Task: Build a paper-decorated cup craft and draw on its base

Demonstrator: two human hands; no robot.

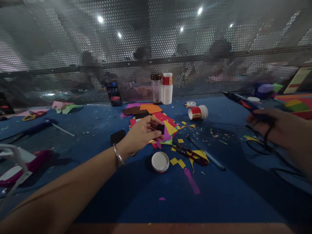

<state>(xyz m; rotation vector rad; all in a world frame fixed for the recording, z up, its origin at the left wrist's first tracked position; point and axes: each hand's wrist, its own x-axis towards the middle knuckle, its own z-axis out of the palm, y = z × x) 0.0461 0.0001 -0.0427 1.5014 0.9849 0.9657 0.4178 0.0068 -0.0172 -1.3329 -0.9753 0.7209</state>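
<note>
My left hand pinches a small black square of paper between thumb and fingers, above a pile of coloured paper. On the right, my right hand is wrapped round a dark corded hot glue gun, its nozzle pointing left and away. A shallow white paper-cup piece lies below my left hand. Beside it are several yellow paper squares, dark-handled scissors and a purple paper strip. A clear glue stick lies between my hands.
At the back stand a clear jar and a stack of paper cups. A red-and-white cup lies on its side. Leftward are another glue gun, scissors and a magenta device. A black cord trails at right.
</note>
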